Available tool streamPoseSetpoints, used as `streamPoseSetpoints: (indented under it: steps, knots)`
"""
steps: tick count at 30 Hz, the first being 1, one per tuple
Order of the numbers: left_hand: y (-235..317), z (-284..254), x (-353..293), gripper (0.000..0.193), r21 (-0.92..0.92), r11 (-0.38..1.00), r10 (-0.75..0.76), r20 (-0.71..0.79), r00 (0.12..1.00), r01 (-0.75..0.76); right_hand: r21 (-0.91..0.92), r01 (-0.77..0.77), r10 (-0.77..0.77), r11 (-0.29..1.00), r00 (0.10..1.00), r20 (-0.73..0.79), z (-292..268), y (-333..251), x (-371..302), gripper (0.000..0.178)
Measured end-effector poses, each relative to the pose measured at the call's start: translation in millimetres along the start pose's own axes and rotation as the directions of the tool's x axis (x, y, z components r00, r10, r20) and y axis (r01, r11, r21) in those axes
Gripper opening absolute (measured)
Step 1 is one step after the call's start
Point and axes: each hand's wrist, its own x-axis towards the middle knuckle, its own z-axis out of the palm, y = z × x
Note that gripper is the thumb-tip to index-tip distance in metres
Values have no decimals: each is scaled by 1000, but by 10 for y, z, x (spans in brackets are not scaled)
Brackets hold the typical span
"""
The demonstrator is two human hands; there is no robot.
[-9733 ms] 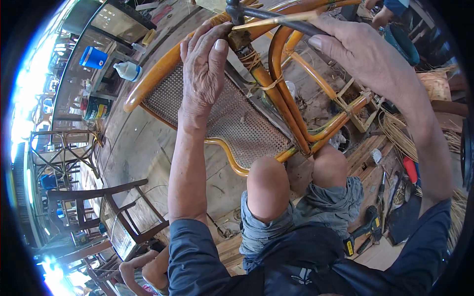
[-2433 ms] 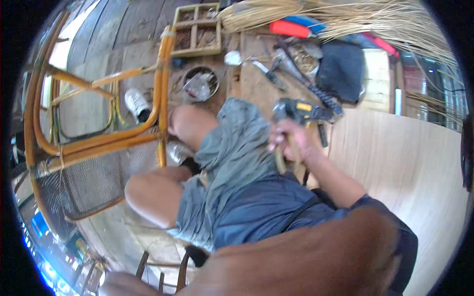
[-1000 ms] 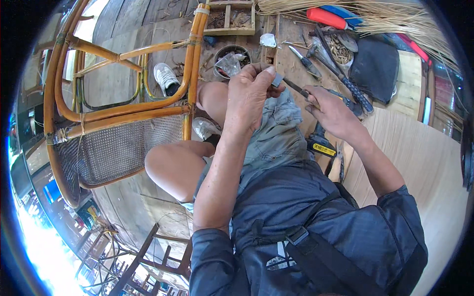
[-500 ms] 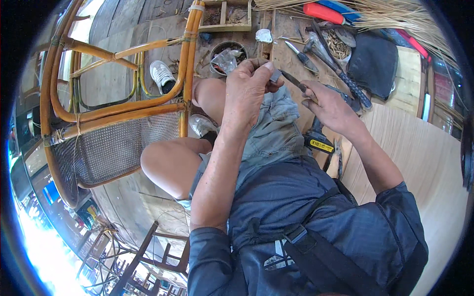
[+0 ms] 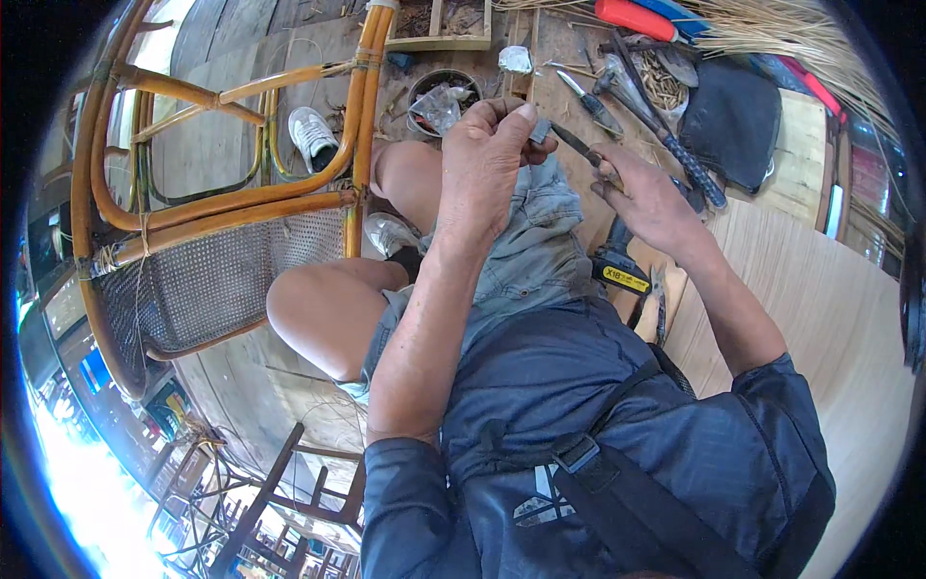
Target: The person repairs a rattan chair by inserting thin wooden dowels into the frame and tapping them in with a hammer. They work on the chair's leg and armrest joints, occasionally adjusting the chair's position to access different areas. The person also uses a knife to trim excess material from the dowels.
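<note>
At the far end of the grey shorts [image 5: 526, 246], pinching a small grey block [image 5: 541, 131] in the left hand [image 5: 480, 164] and grasping a dark-bladed tool [image 5: 577, 145] in the right hand [image 5: 654, 201], angling it toward the block, right of the rattan chair [image 5: 193, 236].

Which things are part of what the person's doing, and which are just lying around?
Part of it:
small grey block, pinched in the left hand
thin dark tool, held in the right hand

Seemingly just lying around:
hammer
pliers
power drill
flat black pad
</note>
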Motion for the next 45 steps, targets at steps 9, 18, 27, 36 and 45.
streamPoseSetpoints:
  steps: [9, 18, 27, 36, 45]
  knots:
    - [-3, 42, -6, 20, 56, 998, 0, 41, 999, -3, 6, -20, 20, 1000, 1000, -15, 14, 28, -35, 21]
    - [-38, 105, -19, 24, 36, 998, 45, -7, 999, -45, 13, -18, 18, 1000, 1000, -23, 17, 93, -53, 29]
    - [-45, 109, -1, 22, 64, 996, 53, 10, 999, -54, -62, -64, 64, 996, 998, 0, 10, 90, -23, 26]
    - [-147, 29, 56, 22, 123, 991, 37, 132, 991, -53, 35, -93, 89, 995, 990, 112, -33, 90, -76, 30]
    - [-329, 89, 89, 25, 44, 998, 34, 99, 994, -38, 22, -171, 171, 985, 985, 7, 144, 166, -139, 27]
